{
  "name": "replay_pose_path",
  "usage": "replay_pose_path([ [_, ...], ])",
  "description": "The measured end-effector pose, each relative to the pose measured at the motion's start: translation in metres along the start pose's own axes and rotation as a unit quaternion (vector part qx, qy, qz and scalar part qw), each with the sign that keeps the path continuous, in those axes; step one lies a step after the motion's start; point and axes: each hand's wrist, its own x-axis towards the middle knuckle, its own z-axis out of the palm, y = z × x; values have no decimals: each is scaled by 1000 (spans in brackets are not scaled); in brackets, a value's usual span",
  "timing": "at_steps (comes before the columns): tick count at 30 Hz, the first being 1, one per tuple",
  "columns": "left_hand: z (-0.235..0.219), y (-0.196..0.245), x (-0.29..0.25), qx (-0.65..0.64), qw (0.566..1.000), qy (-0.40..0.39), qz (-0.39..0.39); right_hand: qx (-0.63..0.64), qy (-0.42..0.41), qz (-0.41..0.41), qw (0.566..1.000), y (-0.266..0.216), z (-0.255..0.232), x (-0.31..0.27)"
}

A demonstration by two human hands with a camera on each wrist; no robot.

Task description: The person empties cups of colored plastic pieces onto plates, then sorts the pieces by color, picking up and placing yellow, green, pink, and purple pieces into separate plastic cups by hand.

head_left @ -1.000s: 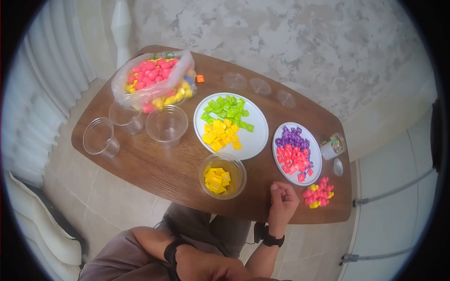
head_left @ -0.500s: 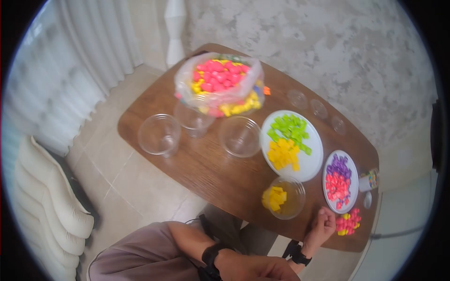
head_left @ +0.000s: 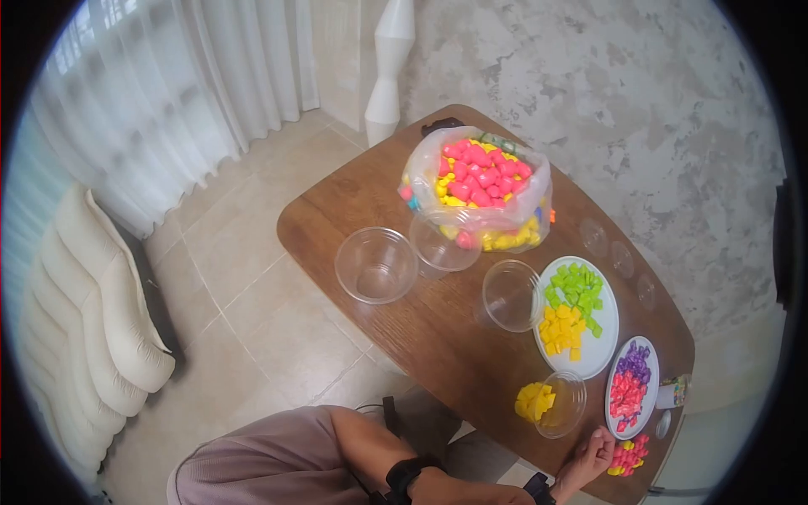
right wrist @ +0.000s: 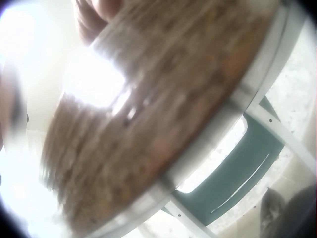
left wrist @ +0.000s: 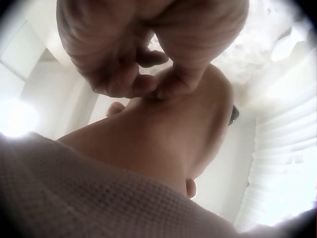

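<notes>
Your left hand bends its fingers in against bare skin; whether they pinch anything, I can't tell. Next along, the cup of yellow pieces stands on the bench. Your right hand, fingers loosely curled and seemingly holding nothing, is just beside the pink-and-yellow pile. This looks like a pause; a pickup would call for spreading those fingers.

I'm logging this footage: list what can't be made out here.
Left hand: head view, mostly cut off by the bottom edge.
Right hand: right wrist view, cut off by the top edge.
Table: right wrist view, grain blurred, part washed out by glare.
Plastic bag: head view, deeper contents hidden by pieces on top.
Small jar: head view, contents too small.
</notes>
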Motion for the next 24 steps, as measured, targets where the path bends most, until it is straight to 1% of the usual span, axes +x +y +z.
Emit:
replay_pose_path([
  [3,6,13,-7,9,1000,22,17,6,-15,2,1000,7,-8,5],
  [4,7,17,-9,12,999,30,23,-51,-29,15,998,-20,3,-7],
  [5,9,20,-10,16,999,37,28,-46,-37,17,998,-28,10,-9],
  [7,14,27,-11,25,998,52,34,8,-2,31,999,-35,19,-11],
  [8,17,29,-12,32,997,60,38,-1,-3,19,1000,-36,19,-11],
  [11,25,36,-12,48,994,83,48,10,-13,27,1000,-42,23,-13],
  [16,25,35,-2,59,992,100,55,28,-21,13,999,-31,19,-9],
  [19,23,31,2,59,992,95,56,1,-17,15,1000,-36,21,-13],
  [21,22,31,4,61,992,95,58,14,-19,39,999,-37,21,-14],
  [22,22,30,5,64,992,95,58,16,-19,38,999,-35,21,-13],
  [24,21,26,9,69,991,97,58,3,-23,15,1000,-30,17,-12],
])
